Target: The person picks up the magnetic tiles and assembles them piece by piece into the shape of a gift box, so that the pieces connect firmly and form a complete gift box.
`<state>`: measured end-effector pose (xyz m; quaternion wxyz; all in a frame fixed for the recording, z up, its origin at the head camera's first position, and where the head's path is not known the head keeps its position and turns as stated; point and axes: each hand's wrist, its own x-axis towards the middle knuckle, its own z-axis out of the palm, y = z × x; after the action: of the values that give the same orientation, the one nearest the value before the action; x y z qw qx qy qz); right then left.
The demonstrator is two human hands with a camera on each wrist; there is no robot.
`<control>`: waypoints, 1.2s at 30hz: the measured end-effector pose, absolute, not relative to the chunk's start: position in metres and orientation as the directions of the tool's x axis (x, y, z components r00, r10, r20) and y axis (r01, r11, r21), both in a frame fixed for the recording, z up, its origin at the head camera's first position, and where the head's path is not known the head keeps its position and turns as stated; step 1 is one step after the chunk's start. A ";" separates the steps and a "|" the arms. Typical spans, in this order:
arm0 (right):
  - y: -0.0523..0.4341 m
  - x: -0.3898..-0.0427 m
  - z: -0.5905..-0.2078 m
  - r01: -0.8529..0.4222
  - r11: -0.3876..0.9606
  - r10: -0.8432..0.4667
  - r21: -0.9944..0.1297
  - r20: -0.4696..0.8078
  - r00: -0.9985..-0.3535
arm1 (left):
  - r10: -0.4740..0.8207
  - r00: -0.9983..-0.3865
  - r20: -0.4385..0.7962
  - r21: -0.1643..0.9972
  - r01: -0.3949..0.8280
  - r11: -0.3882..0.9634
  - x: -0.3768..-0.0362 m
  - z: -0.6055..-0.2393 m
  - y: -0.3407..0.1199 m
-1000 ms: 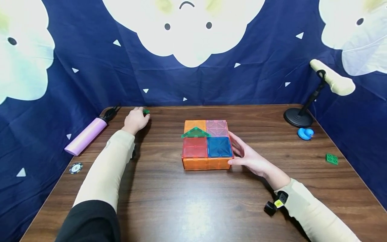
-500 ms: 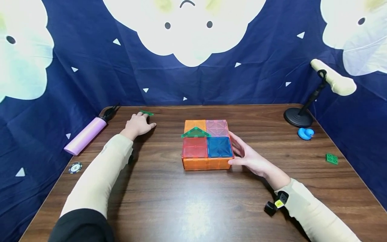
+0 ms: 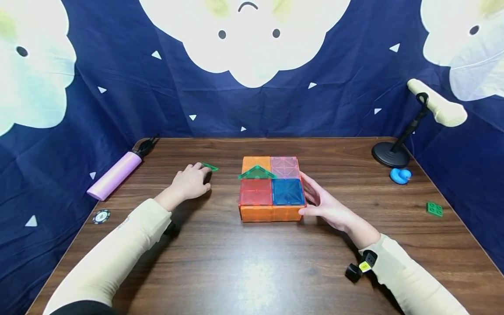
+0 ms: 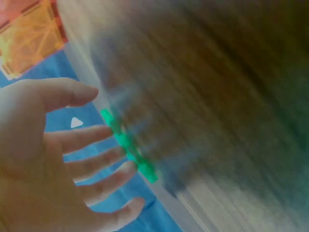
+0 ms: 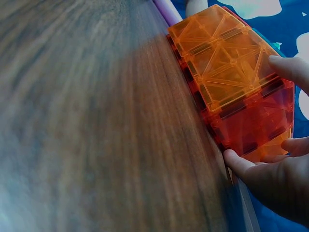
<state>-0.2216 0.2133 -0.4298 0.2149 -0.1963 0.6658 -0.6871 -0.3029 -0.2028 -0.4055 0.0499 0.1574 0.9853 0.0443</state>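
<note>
We see green triangle tile (image 3: 209,166) left of tile box (image 3: 271,189), at fingertips of our left hand (image 3: 191,182), fingers spread flat, touching tile. Right hand (image 3: 324,204) open, steadying box's right side; left hand nearer tile.

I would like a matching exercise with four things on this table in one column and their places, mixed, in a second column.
Things:
1. purple tube
2. blue duck
3. loose green triangle tile
4. poker chip

Places:
A. at the left hand's fingertips
B. beside the black round stand base
C. near the left table edge, nearer to the person than the tube
D. at the far left corner, lying slanted

Pairs: 1-D, 2-B, 3-A, 4-C
</note>
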 end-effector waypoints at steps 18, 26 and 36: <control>0.212 -0.221 -0.433 0.032 -0.051 -0.567 -0.998 0.002 -0.824 | 0.335 -0.941 -0.044 0.330 0.303 0.894 -0.344 -0.410 -0.240; 0.213 -0.222 -0.433 0.033 -0.048 -0.564 -0.998 0.000 -0.826 | 0.312 -0.950 -0.031 0.427 0.269 0.863 -0.342 -0.409 -0.233; 0.214 -0.222 -0.433 0.027 -0.040 -0.558 -0.999 0.000 -0.830 | 0.409 -0.910 0.068 0.516 0.383 0.767 -0.338 -0.385 -0.204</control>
<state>-0.2225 0.2141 -0.4326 0.2113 -0.2013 0.6597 -0.6926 -0.3384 -0.2039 -0.3852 0.0240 0.2106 0.9395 0.2690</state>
